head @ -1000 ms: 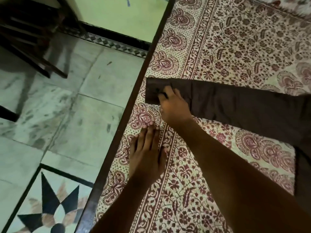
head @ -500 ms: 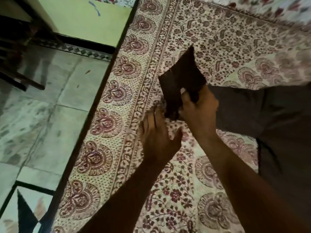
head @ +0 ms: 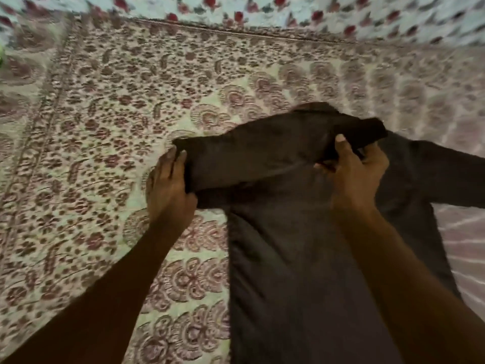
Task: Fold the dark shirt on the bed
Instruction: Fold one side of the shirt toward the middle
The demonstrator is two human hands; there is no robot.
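Your right hand [head: 351,174] was closed round the cuff end of the sleeve [head: 262,153]. The thumb sat on top of the cloth, the fingers curled beneath, and the cuff poked out past them to the right. Your left hand [head: 168,190] held the opposite end, where that sleeve doubled back at the shoulder. Its fingers lay fairly straight along the fold and the thumb appeared to pinch the lower edge, though motion blur left that grip less than certain. Between the two hands the sleeve was stretched across the chest of the dark shirt [head: 301,258], raised a little rather than pressed flat.

By my reading you were at the sleeve-folding step, early in the task, with one sleeve across the body and nothing else folded. The next move called for laying that sleeve flat on the body with the shoulder fold kept straight under your left hand. Then the same was due for the other sleeve [head: 451,174], which lay spread out to the right, just beyond your right hand.

The shirt lay on the patterned bedspread [head: 105,127], its body running from your hands down toward you, partly under your right forearm. Its collar [head: 315,107] pointed away, just above the stretched sleeve. Your left hand sat at the shirt's left edge, half over the bedspread, and your right was over the upper chest. A floral cloth [head: 262,11] bordered the bedspread's far side, well apart from the shirt.
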